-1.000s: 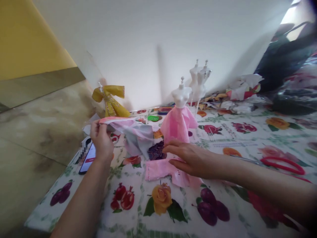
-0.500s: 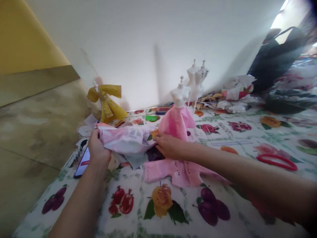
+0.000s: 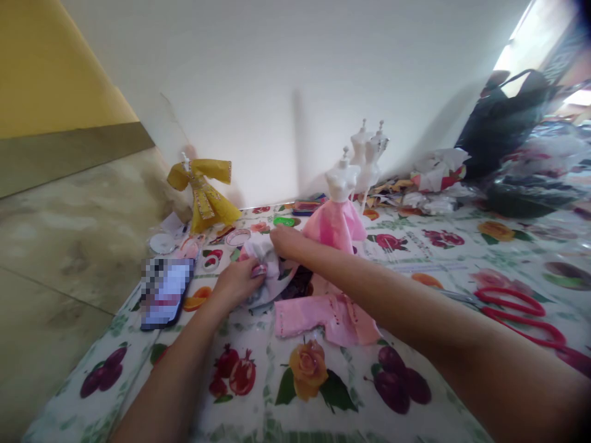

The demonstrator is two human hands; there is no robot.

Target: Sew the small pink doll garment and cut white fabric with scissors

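Note:
A white plastic bag [image 3: 265, 286], bunched up, lies between my hands at the middle of the table. My left hand [image 3: 240, 282] is closed on its left side. At the bag's upper right, my right hand [image 3: 284, 242] is closed on it, its fingertips partly hidden. Just right of the bag, a small pink garment [image 3: 318, 317] is spread flat, partly under my right forearm. Behind my right wrist stands a white mannequin [image 3: 341, 181] in a pink skirt [image 3: 335, 224].
A phone [image 3: 168, 292] lies at the left. Behind it stands a yellow dress [image 3: 203, 194] on a stand. Two bare mannequins [image 3: 367, 151] stand near the wall. Red-handled scissors [image 3: 512, 304] lie at the right, with a black bag [image 3: 505, 123] and plastic-wrapped items behind.
My left hand has moved right, bunching the stretched bag, and my right hand has shifted slightly up and left. The phone and the scissors now show more fully.

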